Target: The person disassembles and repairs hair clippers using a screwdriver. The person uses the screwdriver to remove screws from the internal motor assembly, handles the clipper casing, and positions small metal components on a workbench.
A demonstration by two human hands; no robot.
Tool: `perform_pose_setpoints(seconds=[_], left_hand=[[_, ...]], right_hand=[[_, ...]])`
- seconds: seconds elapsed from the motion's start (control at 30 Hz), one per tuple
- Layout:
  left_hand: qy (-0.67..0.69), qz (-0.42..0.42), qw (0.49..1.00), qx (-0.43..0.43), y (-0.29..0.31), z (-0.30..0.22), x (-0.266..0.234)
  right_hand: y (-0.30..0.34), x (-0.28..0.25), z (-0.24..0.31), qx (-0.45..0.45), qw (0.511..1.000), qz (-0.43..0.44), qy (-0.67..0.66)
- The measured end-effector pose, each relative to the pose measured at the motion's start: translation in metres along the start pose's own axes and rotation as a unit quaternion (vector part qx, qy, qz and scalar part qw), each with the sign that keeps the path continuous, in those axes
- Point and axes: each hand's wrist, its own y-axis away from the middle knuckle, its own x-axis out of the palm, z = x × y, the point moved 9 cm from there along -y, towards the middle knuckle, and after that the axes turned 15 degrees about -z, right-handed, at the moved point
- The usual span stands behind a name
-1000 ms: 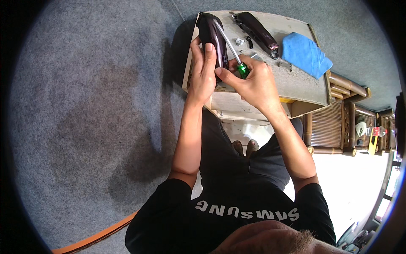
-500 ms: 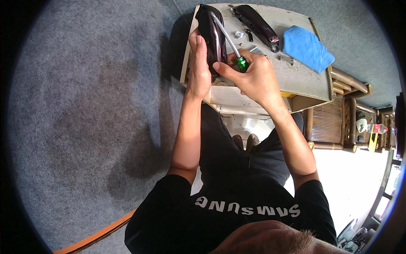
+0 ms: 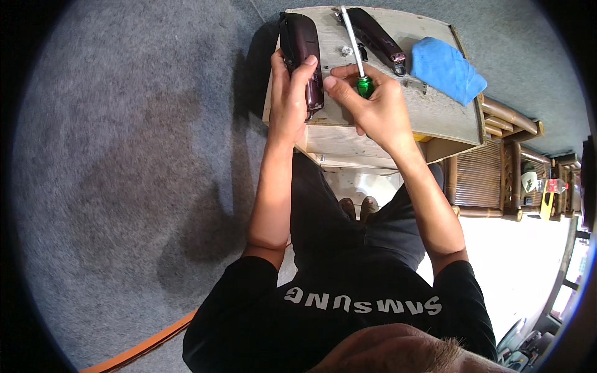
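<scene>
My left hand [image 3: 289,99] is wrapped round a dark maroon hair clipper [image 3: 301,38], thumb across its top, above the left end of the worn wooden bench [image 3: 423,22]. In my right hand [image 3: 380,109] is a screwdriver [image 3: 352,40] with a green handle, its metal shaft pointing away from me and apart from the held clipper. A second hair clipper [image 3: 377,36], similar in colour, lies on the bench beyond the shaft. Beside it are a small whitish piece [image 3: 346,51] and a small black part [image 3: 362,52].
A folded blue cloth [image 3: 448,71] lies at the bench's right, with a small metal piece [image 3: 425,89] near it. Below the bench top is an open compartment [image 3: 348,140]. Bamboo furniture [image 3: 476,180] stands at right, and an orange strip [image 3: 146,345] runs along the lower left.
The screwdriver has come away from the held clipper and moved right, its shaft now more upright. My left thumb has closed over the clipper, which has turned slightly and shifted.
</scene>
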Motion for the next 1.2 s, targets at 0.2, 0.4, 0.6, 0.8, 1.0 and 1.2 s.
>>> perform_pose_setpoints(seconds=[0.2, 0.4, 0.6, 0.8, 1.0, 1.2], left_hand=[[-0.022, 0.031, 0.999, -0.003, 0.003, -0.002, 0.006], [-0.004, 0.114, 0.993, -0.006, 0.017, -0.017, 0.023], [-0.039, 0.225, 0.974, 0.012, 0.024, -0.017, 0.038], [0.03, 0.242, 0.969, -0.036, 0.029, -0.016, 0.041], [-0.013, 0.235, 0.971, -0.037, 0.025, -0.016, 0.037], [0.053, 0.065, 0.995, -0.049, 0.006, -0.011, 0.012]], right_hand=[[-0.005, -0.003, 0.007, 0.029, 0.995, 0.025, -0.092], [-0.019, -0.011, 0.024, -0.027, 0.996, -0.02, -0.084], [-0.03, -0.006, 0.019, -0.02, 0.99, -0.026, -0.137], [-0.026, -0.005, 0.01, 0.0, 0.988, 0.023, -0.152], [-0.023, -0.009, 0.017, -0.017, 0.985, -0.002, -0.171], [-0.046, -0.062, 0.046, -0.082, 0.991, -0.107, -0.025]])
